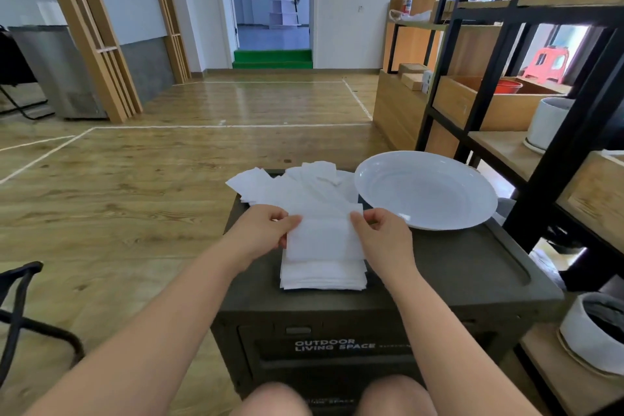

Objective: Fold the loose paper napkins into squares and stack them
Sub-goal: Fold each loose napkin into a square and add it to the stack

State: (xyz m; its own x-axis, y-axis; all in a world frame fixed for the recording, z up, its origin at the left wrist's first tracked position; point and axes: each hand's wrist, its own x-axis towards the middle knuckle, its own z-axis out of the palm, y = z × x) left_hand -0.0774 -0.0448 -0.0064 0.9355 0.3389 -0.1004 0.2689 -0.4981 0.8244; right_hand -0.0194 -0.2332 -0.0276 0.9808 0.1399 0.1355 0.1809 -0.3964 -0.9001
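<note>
On top of the dark green storage box [439, 267] that serves as our surface, at the centre of the view, we hold one white napkin [322, 238] between our two hands. Our left hand [266, 230] pinches its left edge with thumb and fingertips curled onto the paper, and our right hand [380, 233] pinches the right edge the same way, so the napkin spans the gap between them, with its top portion folded down as a band across it. Directly beneath it, toward six o'clock, lies the stack of folded napkins [322, 275], squared up and resting on the surface; the held napkin overlaps the stack's far edge. Beyond our hands, at twelve o'clock, the loose napkins [297, 184] are spread in an untidy heap that reaches the far rim of the box. At about two o'clock from the hands sits a wide white plate [425, 189], just beside the loose heap. Farther out toward three o'clock stands a black-framed wooden shelf [479, 44].
</note>
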